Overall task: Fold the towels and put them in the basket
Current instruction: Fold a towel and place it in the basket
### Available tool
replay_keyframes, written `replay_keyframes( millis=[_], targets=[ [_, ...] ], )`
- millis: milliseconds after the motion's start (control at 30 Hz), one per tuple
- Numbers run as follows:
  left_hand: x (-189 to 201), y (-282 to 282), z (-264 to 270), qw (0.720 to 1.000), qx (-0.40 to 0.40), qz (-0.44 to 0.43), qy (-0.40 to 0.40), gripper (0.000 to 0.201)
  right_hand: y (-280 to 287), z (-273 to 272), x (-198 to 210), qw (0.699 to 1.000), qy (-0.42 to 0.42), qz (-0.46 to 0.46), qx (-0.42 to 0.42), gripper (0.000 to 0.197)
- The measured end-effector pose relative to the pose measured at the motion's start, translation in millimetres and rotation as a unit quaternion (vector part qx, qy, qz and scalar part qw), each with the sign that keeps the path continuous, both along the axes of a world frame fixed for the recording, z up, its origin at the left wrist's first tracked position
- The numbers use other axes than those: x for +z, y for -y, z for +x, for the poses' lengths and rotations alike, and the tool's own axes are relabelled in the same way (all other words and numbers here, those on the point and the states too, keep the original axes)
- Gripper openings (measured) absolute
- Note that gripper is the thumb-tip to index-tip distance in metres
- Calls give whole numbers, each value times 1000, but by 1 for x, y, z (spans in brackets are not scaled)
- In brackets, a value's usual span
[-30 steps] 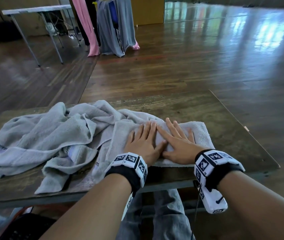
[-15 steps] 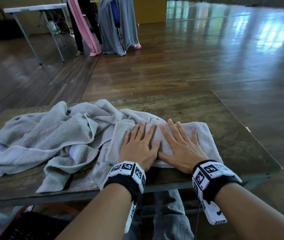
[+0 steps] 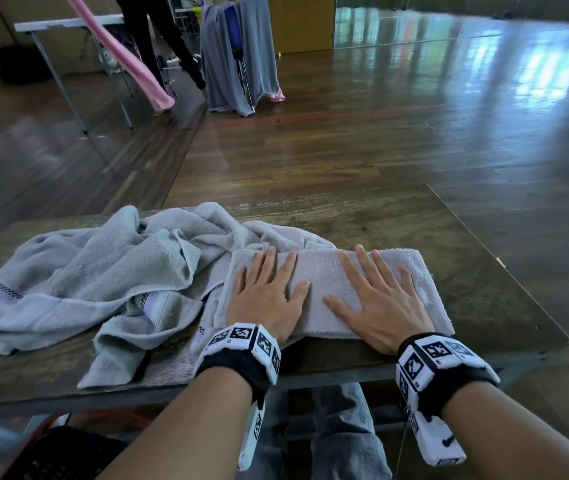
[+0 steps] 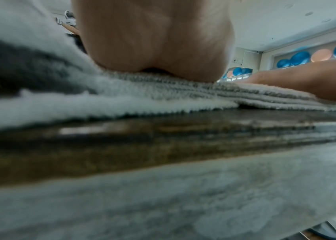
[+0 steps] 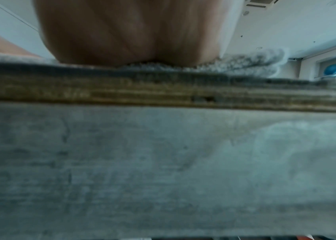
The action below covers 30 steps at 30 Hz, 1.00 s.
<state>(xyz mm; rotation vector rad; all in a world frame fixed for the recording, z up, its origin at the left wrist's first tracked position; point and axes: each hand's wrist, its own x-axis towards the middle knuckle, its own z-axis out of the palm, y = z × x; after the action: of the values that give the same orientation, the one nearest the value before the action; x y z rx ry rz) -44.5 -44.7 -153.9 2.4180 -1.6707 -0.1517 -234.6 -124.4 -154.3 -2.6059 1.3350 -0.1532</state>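
Observation:
A folded grey towel (image 3: 321,282) lies on the near right part of the wooden table (image 3: 483,271). My left hand (image 3: 269,289) lies flat on its left half, fingers straight and spread. My right hand (image 3: 376,292) lies flat on its right half in the same way. In the left wrist view the heel of the left hand (image 4: 154,40) presses into the towel's layered edge (image 4: 204,92). The right wrist view shows the right palm (image 5: 132,32) on the towel (image 5: 245,63) above the table edge (image 5: 163,92). A dark basket (image 3: 58,455) shows under the table at bottom left.
A crumpled pale grey towel (image 3: 85,282) covers the table's left half and touches the folded one. Beyond the table, a rack draped with grey towels (image 3: 238,57), a person's legs (image 3: 158,39) with a pink cloth (image 3: 130,60), and a white folding table (image 3: 68,26).
Both hands have slid apart along the folded towel, left hand leftward and right hand rightward. The person in the background has walked with the pink cloth.

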Motion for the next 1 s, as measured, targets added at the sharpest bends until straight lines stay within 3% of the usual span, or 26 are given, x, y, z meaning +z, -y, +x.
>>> replay_keyframes(
  millis=[300, 433, 700, 833, 1000],
  targets=[
    [2, -6, 6, 1000, 13, 11, -4, 57, 2, -21, 1, 999, 1, 19, -36, 92],
    [3, -12, 18, 1000, 22, 20, -10, 56, -3, -29, 2, 994, -15, -6, -104, 103],
    [1, -29, 43, 993, 91, 29, -76, 70, -3, -44, 4, 990, -13, 21, -139, 112],
    [0, -34, 46, 989, 107, -9, -98, 73, -7, -43, 2, 988, 2, 21, -150, 113],
    [-4, -35, 37, 988, 118, -77, -63, 62, -12, -39, 1, 987, -17, -7, -158, 115]
  ],
)
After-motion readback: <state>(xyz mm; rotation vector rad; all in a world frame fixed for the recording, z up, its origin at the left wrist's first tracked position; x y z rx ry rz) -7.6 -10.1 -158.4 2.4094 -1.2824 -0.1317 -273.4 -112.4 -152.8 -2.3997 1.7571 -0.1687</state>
